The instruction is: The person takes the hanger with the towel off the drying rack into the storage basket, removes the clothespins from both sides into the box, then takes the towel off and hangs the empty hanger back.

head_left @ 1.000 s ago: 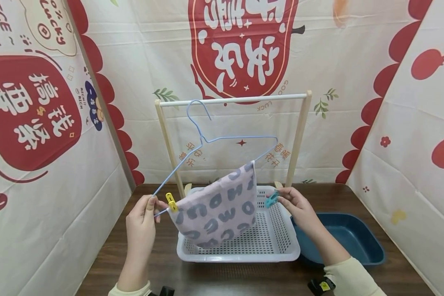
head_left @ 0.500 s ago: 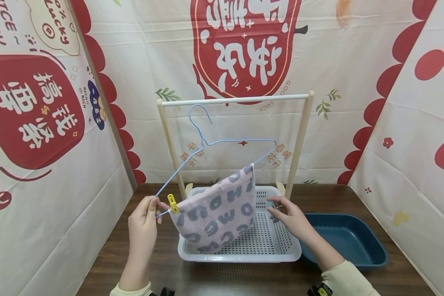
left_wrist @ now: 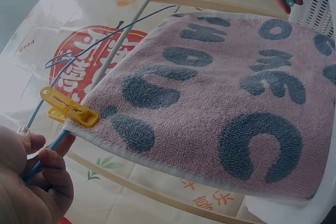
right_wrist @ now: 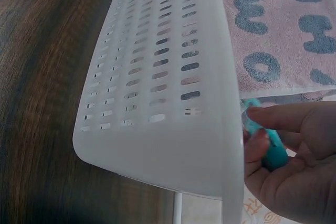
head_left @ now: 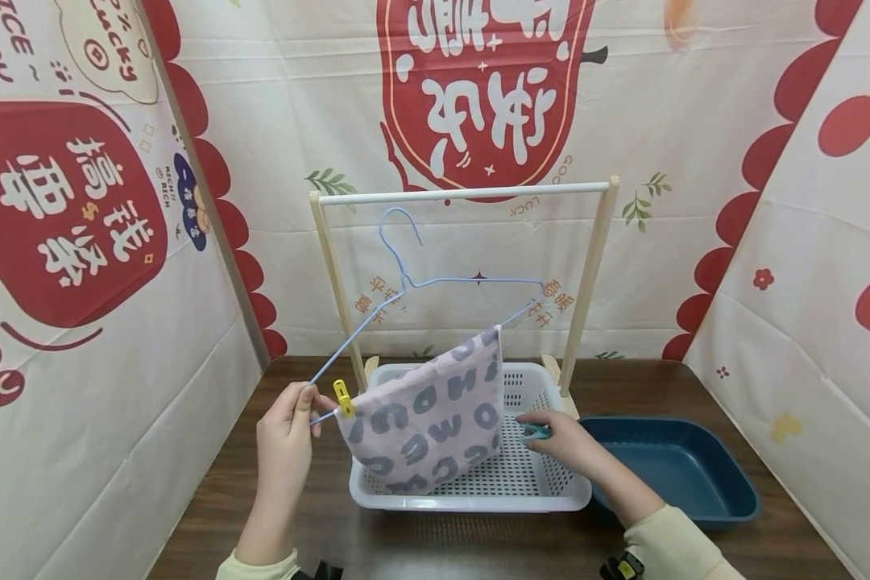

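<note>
My left hand (head_left: 286, 427) grips the left corner of a blue wire hanger (head_left: 362, 326), which is held tilted with its hook up. Over the hanger's lower bar hangs a pink towel (head_left: 431, 419) with grey letters. A yellow clothespin (left_wrist: 69, 109) clips the towel's left end to the bar, right beside my left fingers. My right hand (head_left: 561, 439) pinches a teal clothespin (right_wrist: 268, 140) over the right side of the white basket (head_left: 471, 505), a little right of the towel's hanging edge. The towel's right upper corner carries no clothespin.
Behind the basket stands a wooden drying rack with a white rail (head_left: 464, 194). A dark blue basin (head_left: 732, 483) sits to the right of the basket on the brown wooden table (head_left: 210, 499). Printed cloth walls (head_left: 261, 145) enclose the back and sides.
My right hand has moved down and slightly left with the teal clothespin, now lower over the basket. The hanger has sunk slightly at its hook, and the left hand keeps its grip.
</note>
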Tool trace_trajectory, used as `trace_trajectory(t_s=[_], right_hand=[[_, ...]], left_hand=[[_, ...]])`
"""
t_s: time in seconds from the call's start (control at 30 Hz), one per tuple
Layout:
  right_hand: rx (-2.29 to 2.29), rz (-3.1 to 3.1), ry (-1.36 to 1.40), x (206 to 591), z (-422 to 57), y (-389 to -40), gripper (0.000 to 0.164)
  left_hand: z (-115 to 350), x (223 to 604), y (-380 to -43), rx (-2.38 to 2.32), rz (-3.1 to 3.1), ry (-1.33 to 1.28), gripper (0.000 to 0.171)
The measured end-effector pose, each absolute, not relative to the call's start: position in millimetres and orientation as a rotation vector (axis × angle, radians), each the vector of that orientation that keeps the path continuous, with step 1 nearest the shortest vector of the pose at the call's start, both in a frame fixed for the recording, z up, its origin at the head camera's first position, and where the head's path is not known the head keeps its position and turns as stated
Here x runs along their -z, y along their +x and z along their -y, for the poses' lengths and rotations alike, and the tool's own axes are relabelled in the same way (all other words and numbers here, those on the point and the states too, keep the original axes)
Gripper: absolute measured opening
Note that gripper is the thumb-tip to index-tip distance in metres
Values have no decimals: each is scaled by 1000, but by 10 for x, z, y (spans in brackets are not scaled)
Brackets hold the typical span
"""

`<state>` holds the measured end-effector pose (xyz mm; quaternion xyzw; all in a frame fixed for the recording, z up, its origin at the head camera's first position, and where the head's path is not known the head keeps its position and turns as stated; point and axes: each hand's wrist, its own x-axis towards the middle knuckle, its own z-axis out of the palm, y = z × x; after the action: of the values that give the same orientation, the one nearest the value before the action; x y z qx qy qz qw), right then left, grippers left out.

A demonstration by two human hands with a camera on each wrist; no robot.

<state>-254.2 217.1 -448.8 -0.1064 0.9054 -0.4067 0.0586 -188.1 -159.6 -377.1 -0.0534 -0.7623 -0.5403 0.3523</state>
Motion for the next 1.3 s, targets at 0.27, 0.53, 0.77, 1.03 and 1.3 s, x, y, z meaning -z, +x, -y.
trace_trajectory(t_s=[0.27, 0.53, 0.77, 1.03, 1.3], right_hand=[[1171, -2756, -332, 4464, -2175, -2521, 35], [1223, -2832, -375, 4263, -2120, -2432, 32], [1219, -2958, -454, 4094, -1972, -2292, 32], [1364, -3069, -781, 3930, -1729, -2124, 26], [1463, -3056, -1410, 3873, -1448, -2115, 27]], left_hand=[[1532, 3784, -1889, 1389, 2008, -138, 16], [1438, 3772, -1900, 1344, 2011, -202, 19], [1382, 3784, -1902, 1287, 2022, -214, 18], [1313, 3787, -1874, 1240, 2031, -240, 16], [1261, 3803, -1861, 1188, 2030, -274, 14]])
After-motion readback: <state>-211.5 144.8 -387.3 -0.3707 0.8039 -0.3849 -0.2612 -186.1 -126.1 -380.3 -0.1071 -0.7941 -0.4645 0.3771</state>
